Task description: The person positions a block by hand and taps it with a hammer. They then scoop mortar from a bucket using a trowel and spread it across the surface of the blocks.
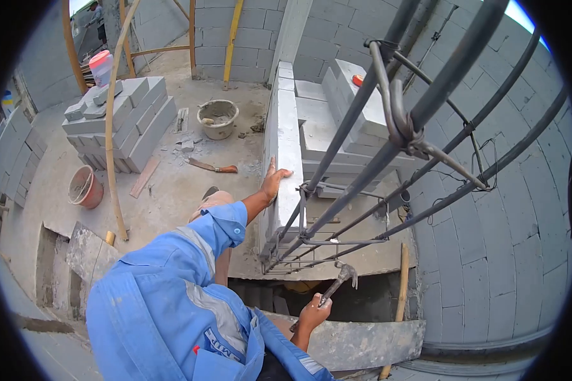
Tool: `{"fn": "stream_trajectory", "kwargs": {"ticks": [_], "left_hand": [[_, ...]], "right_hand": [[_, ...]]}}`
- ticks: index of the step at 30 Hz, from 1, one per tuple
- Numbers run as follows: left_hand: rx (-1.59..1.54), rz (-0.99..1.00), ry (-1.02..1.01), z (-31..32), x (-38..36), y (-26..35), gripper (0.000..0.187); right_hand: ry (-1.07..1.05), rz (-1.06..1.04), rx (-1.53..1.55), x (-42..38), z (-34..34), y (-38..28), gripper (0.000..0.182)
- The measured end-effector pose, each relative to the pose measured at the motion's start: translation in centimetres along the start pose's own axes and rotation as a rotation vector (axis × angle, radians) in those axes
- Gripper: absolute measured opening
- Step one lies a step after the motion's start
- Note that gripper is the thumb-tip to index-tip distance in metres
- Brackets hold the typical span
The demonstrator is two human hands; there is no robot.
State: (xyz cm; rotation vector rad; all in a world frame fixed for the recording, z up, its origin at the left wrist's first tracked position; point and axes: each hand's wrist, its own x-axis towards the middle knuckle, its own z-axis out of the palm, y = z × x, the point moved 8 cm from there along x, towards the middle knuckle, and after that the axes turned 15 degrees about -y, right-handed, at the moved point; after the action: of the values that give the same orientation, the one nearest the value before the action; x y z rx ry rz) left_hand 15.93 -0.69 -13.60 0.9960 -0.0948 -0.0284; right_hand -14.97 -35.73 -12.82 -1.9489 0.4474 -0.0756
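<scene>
My left hand [274,180] lies on the top edge of a low wall of pale lightweight blocks [288,133], thumb and fingers apart. Lower down, my right hand [313,315] is wrapped round the handle of a claw hammer [344,277], whose head points up and away from me. The hammer is apart from the wall, just below the near end of a rebar cage [337,219]. That cage of dark steel bars and bent ties rises from the wall's end toward the upper right. Blue sleeves with reflective bands cover my arms.
A floor opening [356,298] lies below me, with a plank [368,344] across it. Block stacks [124,120] stand both sides of the wall. A mortar bucket [218,119], a machete [213,166] and a reddish bucket [86,187] are on the left floor. Another person [98,22] is far back.
</scene>
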Motion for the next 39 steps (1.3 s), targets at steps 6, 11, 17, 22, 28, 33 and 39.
{"fn": "stream_trajectory", "kwargs": {"ticks": [6,11,17,22,28,33,39], "left_hand": [[0.347,0.087,0.139,3.7,-2.7,4.6,0.107],[0.571,0.013,0.136,4.9,-3.6,5.2,0.111],[0.482,-0.055,-0.135,3.8,-2.6,4.5,0.121],[0.559,-0.175,-0.194,1.0,2.4,8.0,0.121],[0.471,-0.259,0.034,-4.9,13.8,11.3,0.118],[0.501,-0.312,0.258,-8.3,21.6,15.1,0.107],[0.560,-0.304,0.430,-10.9,17.6,16.4,0.095]], "right_hand": [[-0.284,0.239,-0.329,-11.9,-1.3,7.6,0.026],[-0.259,0.152,-0.295,-16.9,3.6,4.6,0.028],[-0.170,0.251,-0.321,-15.0,13.3,-5.1,0.027],[-0.111,0.382,-0.305,-13.5,18.8,-14.6,0.027],[-0.330,-0.221,-0.224,1.5,26.7,-31.3,0.035],[-0.439,-0.493,-0.375,16.3,33.5,-48.2,0.034],[-0.697,-0.221,-0.965,28.2,42.4,-56.5,0.046]]}}
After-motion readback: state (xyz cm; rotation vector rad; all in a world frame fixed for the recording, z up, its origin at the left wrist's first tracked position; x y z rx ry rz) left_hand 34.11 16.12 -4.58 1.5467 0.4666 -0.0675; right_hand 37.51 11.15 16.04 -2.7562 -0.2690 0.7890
